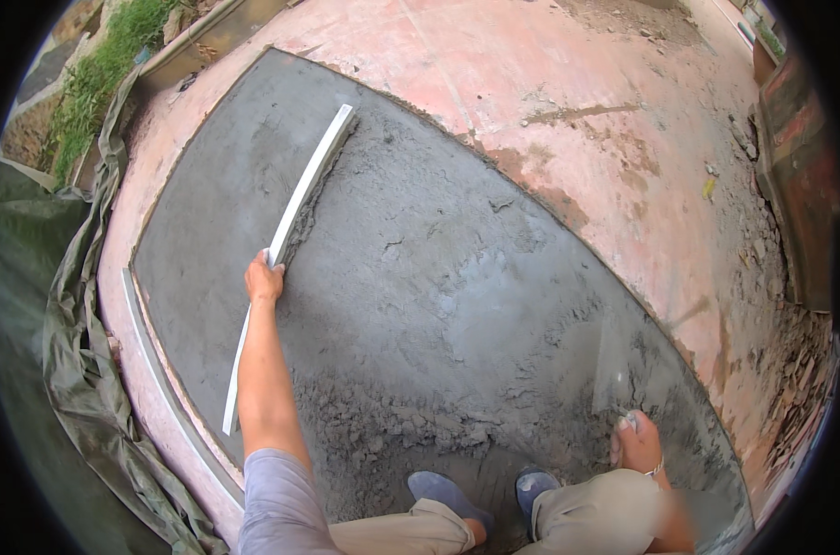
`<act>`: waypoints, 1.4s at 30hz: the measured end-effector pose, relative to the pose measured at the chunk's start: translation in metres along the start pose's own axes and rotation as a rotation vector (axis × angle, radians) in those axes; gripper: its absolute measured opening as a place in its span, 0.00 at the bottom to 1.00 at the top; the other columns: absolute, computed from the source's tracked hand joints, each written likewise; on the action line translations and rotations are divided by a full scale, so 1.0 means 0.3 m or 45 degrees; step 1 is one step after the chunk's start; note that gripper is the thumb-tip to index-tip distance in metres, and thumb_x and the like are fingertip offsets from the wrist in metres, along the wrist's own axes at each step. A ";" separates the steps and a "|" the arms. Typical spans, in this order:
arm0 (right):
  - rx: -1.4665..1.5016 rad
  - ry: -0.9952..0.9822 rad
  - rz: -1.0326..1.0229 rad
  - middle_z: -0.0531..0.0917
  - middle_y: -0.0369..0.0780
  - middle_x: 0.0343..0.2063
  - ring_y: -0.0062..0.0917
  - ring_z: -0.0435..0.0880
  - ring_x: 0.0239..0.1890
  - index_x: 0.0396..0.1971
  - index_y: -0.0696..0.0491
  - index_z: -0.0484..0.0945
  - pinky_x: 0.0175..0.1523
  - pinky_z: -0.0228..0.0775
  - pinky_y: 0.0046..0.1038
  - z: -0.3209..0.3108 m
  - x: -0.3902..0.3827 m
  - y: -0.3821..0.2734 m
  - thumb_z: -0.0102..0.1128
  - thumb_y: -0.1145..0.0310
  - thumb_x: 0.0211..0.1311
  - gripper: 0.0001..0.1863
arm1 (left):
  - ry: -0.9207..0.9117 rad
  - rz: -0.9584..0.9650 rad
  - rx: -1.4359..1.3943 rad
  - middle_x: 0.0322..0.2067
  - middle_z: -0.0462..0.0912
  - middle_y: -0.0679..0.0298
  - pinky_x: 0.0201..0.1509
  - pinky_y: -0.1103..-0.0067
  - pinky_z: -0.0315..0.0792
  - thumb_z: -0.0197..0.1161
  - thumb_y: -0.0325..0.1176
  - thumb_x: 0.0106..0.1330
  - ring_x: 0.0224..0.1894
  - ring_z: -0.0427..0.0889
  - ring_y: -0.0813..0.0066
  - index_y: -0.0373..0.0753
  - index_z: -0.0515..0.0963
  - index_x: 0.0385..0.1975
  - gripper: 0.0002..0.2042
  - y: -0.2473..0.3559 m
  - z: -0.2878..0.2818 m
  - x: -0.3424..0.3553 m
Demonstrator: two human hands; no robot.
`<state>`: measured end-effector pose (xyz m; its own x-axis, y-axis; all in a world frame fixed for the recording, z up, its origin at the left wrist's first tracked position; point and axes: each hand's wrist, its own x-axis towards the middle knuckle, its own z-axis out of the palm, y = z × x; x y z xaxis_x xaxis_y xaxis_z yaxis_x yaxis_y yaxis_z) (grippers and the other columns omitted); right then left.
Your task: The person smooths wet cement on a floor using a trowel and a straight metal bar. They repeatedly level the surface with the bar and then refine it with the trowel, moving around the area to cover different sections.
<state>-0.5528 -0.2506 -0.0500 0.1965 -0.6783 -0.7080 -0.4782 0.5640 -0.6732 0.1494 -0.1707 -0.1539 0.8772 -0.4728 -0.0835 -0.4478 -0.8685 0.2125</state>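
Here, left hand (pixel 264 277): fingers wrapped around a long white straightedge (pixel 313 180), well apart from the other hand.
Straightedge: lying on the grey cement (pixel 193 208), one end beyond the left hand, the other back beside that forearm.
Right hand (pixel 637 444): low over the cement, beside the bent right knee (pixel 591 509) — whether its fingers hold anything, one cannot tell.
Cement surface: smooth left of the gripping hand, lumpy between the two hands and the blue-grey shoes (pixel 447 493).
Tarp (pixel 91 361): dark green, crumpled — well left of both hands.
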 end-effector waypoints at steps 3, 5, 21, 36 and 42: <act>-0.042 0.013 -0.001 0.75 0.37 0.15 0.21 0.73 0.13 0.30 0.56 0.69 0.19 0.65 0.26 0.005 -0.016 -0.013 0.55 0.60 0.71 0.15 | 0.006 -0.080 0.010 0.52 0.83 0.50 0.59 0.63 0.74 0.71 0.34 0.58 0.56 0.81 0.51 0.43 0.77 0.58 0.25 0.038 0.037 0.056; -0.017 0.021 0.011 0.75 0.36 0.15 0.21 0.73 0.13 0.29 0.55 0.68 0.18 0.65 0.26 0.006 -0.023 -0.016 0.55 0.59 0.71 0.15 | -0.013 -0.049 0.003 0.52 0.83 0.51 0.60 0.63 0.74 0.71 0.34 0.58 0.56 0.81 0.51 0.44 0.76 0.58 0.25 0.067 0.043 0.071; -0.017 -0.049 -0.034 0.75 0.35 0.17 0.20 0.73 0.14 0.31 0.56 0.70 0.20 0.65 0.25 0.044 0.000 -0.015 0.55 0.58 0.71 0.16 | -0.097 0.299 -0.129 0.49 0.83 0.47 0.58 0.62 0.73 0.70 0.29 0.55 0.53 0.80 0.45 0.37 0.78 0.54 0.23 0.183 0.081 -0.051; -0.112 -0.066 -0.094 0.76 0.36 0.16 0.21 0.74 0.15 0.29 0.56 0.69 0.21 0.66 0.26 0.044 0.039 -0.044 0.54 0.60 0.71 0.16 | -0.167 0.434 -0.057 0.48 0.81 0.46 0.58 0.61 0.73 0.69 0.27 0.56 0.53 0.79 0.45 0.33 0.76 0.55 0.24 0.216 0.092 -0.327; 0.004 -0.094 -0.029 0.76 0.36 0.17 0.21 0.74 0.15 0.30 0.57 0.70 0.22 0.67 0.26 0.049 0.048 -0.043 0.54 0.60 0.72 0.15 | -0.229 0.556 -0.124 0.49 0.80 0.45 0.57 0.61 0.73 0.68 0.24 0.55 0.53 0.79 0.44 0.32 0.76 0.54 0.23 0.233 0.094 -0.449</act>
<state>-0.5312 -0.2609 -0.0546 0.2700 -0.6543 -0.7064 -0.4704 0.5505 -0.6897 -0.0051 -0.1720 -0.1552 0.5634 -0.8157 -0.1312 -0.7416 -0.5694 0.3547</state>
